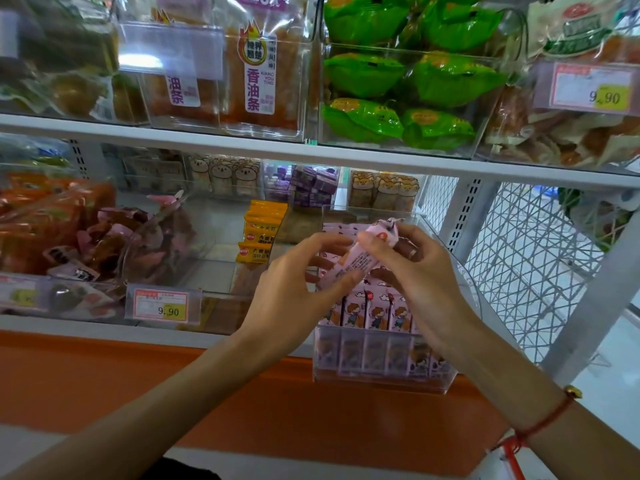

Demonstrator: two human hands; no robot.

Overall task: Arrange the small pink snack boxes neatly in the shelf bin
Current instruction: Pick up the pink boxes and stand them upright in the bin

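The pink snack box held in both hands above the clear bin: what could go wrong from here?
1. The pink snack box is tilted between the left hand and the right hand; it may go in crooked.
2. The upright row of pink boxes in the clear bin looks tight; pushing one in could topple neighbours.

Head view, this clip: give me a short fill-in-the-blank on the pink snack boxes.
1. The pink snack box is held by ____ hands.
2. The boxes standing in the clear bin form an upright ____.
3. The packets in the bin above are ____.
4. The price tag reads ____.

Missing: both; row; green; 9.90
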